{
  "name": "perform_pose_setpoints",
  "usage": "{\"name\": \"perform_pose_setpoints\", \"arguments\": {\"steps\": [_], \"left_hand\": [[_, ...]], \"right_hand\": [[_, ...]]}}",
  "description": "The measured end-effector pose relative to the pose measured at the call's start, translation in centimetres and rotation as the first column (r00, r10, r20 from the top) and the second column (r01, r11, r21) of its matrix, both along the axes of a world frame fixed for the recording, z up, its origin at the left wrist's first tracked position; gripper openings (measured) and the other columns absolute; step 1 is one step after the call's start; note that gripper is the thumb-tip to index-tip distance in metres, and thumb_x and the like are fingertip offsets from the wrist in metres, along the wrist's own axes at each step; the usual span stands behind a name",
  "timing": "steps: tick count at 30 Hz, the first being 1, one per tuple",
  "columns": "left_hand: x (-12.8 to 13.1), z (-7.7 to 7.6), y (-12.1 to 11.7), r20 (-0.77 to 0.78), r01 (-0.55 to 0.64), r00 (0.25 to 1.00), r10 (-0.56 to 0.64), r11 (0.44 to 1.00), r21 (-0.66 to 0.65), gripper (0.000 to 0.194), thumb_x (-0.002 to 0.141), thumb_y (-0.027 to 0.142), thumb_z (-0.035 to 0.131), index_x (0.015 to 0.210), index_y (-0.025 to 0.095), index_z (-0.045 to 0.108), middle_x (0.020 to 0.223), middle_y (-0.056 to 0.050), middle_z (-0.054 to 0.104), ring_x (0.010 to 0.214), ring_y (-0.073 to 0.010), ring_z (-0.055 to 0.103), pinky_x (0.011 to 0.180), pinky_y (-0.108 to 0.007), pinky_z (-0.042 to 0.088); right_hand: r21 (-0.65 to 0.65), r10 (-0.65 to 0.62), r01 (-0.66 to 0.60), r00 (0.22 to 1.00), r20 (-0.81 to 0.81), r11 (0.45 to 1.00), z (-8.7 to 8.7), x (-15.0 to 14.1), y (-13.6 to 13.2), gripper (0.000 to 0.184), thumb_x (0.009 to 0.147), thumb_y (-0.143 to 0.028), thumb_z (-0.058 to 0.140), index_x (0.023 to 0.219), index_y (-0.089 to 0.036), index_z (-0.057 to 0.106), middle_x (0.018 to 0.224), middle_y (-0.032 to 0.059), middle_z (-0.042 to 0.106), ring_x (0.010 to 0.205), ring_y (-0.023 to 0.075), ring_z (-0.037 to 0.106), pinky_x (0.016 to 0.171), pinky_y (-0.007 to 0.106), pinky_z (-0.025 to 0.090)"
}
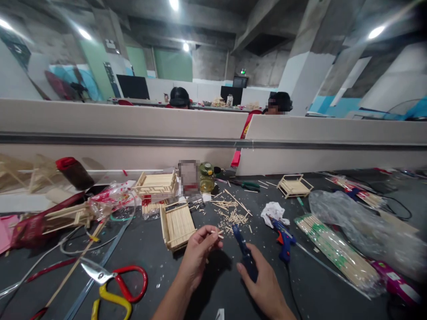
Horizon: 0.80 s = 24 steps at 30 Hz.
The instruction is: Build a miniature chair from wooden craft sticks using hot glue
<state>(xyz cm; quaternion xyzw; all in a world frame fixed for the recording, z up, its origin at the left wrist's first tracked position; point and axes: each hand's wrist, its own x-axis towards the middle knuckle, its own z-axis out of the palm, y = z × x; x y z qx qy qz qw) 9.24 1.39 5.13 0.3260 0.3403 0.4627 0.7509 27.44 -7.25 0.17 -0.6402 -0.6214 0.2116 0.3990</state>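
Observation:
My left hand (201,249) pinches a short wooden stick (217,234) between thumb and fingertips. In my right hand (262,278) is a dark blue plier-like tool (246,255), its head pointing away from me; its jaws are too small to make out. The two hands are apart. Just beyond them lies a pile of short cut stick pieces (235,217), with longer sticks (225,203) behind. Left of my left hand sits a small tray-shaped stick model (178,224). A blue glue gun (284,242) rests to the right of the tool.
Red-and-yellow scissors (113,284) lie at front left. Further back are another stick model (156,183), a green-lidded jar (207,178) and a small stick frame (294,186). Bagged sticks (336,251) and a purple glue gun (395,282) are right. A partition (133,124) borders the table.

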Motion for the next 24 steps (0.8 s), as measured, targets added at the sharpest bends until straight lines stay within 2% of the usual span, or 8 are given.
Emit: {"name": "perform_pose_setpoints", "arguments": {"steps": [4,8,15,24], "left_hand": [[-0.7,0.0,-0.2,0.023,0.024,0.999,-0.025,1.0,0.016,0.024,0.071,0.031,0.08,0.087,0.014,0.072,0.079,-0.003,0.066,0.067,-0.0101,0.06,0.067,-0.019,0.046],[-1.5,-0.2,-0.6,0.014,0.012,1.0,-0.013,1.0,0.003,0.022,0.071,0.029,0.081,0.086,0.016,0.073,0.077,-0.002,0.067,0.067,-0.01,0.058,0.065,-0.018,0.044],[-2.0,0.2,-0.7,0.01,0.03,0.999,-0.03,1.0,0.001,0.026,0.066,0.033,0.084,0.083,0.015,0.074,0.07,-0.001,0.065,0.061,-0.0092,0.055,0.061,-0.018,0.044],[-2.0,-0.1,-0.6,-0.02,0.005,1.0,-0.006,1.0,-0.014,0.03,0.062,0.034,0.086,0.084,0.017,0.075,0.074,-0.002,0.066,0.064,-0.0107,0.055,0.062,-0.019,0.045]], "right_hand": [[0.095,0.061,-0.08,0.98,0.189,0.992,0.7,-0.7,0.2,0.045,0.08,-0.014,0.055,0.124,-0.022,0.051,0.112,0.0094,0.063,0.105,0.026,0.06,0.09,0.038,0.048],[0.139,0.041,-0.082,0.962,0.271,0.987,1.3,-1.5,0.9,0.052,0.07,-0.01,0.056,0.121,-0.021,0.052,0.109,0.0102,0.06,0.1,0.0296,0.058,0.086,0.043,0.046],[0.115,0.052,-0.077,0.978,0.203,0.99,1.9,-2.2,1.6,0.053,0.072,-0.009,0.055,0.123,-0.022,0.048,0.107,0.0105,0.055,0.1,0.0284,0.055,0.085,0.041,0.046],[0.111,0.055,-0.077,0.981,0.186,0.991,1.8,-2.4,1.7,0.057,0.07,-0.009,0.055,0.125,-0.022,0.048,0.107,0.0099,0.054,0.1,0.0277,0.055,0.086,0.042,0.047]]}}
